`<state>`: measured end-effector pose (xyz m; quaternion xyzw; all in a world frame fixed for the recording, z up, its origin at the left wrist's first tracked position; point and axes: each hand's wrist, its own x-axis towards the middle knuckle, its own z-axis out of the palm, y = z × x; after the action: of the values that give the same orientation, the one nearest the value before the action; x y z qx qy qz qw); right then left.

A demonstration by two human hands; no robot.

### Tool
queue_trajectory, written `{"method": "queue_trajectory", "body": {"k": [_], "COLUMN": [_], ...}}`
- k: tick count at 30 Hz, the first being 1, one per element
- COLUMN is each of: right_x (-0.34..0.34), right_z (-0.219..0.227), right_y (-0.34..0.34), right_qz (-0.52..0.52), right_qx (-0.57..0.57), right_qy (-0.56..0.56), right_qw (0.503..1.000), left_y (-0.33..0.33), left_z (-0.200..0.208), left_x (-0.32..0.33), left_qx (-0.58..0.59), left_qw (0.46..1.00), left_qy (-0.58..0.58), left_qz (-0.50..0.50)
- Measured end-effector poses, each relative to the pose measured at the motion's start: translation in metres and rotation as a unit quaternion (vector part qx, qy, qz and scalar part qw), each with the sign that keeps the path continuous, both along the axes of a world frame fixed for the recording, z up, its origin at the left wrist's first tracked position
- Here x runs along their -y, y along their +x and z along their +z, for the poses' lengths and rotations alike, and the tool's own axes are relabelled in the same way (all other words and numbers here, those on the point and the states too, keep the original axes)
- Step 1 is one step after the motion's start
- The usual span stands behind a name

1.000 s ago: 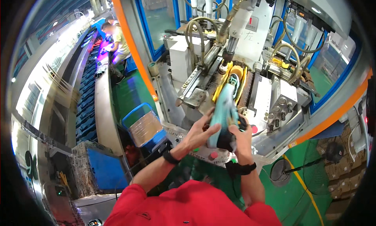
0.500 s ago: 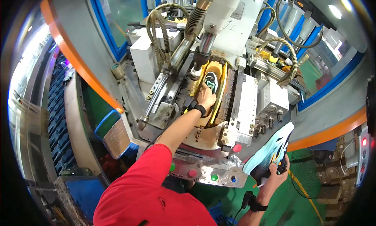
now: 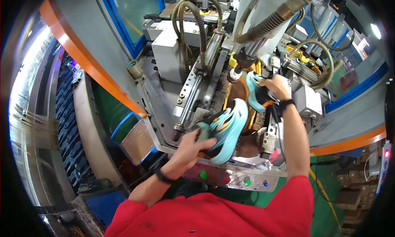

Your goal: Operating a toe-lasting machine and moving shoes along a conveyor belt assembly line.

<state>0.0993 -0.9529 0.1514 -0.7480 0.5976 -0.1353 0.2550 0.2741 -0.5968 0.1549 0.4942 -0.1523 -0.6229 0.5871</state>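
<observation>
My left hand grips a light-blue and black running shoe by its dark end, tilted above the front of the press. Farther in, my right hand holds a second light-blue shoe with black and orange parts, above the yellow-lined mould of the machine. The two shoes are close together but apart. Just left of the second shoe hangs the press ram with its white tip. Fingertips of both hands are partly hidden or blurred.
Steel cylinders and hoses flank the mould. Coloured buttons sit on the front panel. At left are a blue-rimmed bin and an orange-edged guard. Stacked cartons stand at the lower right.
My left hand has come back from the mould and now holds a shoe. My right hand has moved from the lower right up to the mould, also with a shoe. The view has shifted.
</observation>
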Motion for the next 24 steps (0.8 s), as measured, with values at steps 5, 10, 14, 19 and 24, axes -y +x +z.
{"method": "queue_trajectory", "body": {"k": [5, 10, 14, 19, 24], "right_x": [-0.009, -0.015, -0.067, -0.279, -0.358], "right_z": [-0.08, -0.109, -0.077, -0.045, -0.183], "right_y": [0.083, 0.103, 0.081, 0.042, 0.044], "right_qz": [-0.015, -0.051, 0.077, 0.288, 0.322], "right_qx": [-0.069, -0.051, -0.003, 0.299, 0.251], "right_qy": [-0.102, -0.106, -0.184, -0.267, -0.142], "right_qw": [0.992, 0.992, 0.98, 0.87, 0.902], "left_y": [0.032, 0.01, -0.015, -0.044, -0.069], "left_z": [0.018, 0.023, -0.017, -0.028, -0.024], "left_x": [-0.141, -0.221, -0.268, -0.276, -0.257], "left_qx": [0.141, 0.139, 0.105, 0.088, 0.061], "left_qw": [0.981, 0.929, 0.882, 0.87, 0.865], "left_qy": [0.004, 0.022, 0.054, 0.092, 0.115], "left_qz": [0.136, 0.342, 0.455, 0.477, 0.486]}}
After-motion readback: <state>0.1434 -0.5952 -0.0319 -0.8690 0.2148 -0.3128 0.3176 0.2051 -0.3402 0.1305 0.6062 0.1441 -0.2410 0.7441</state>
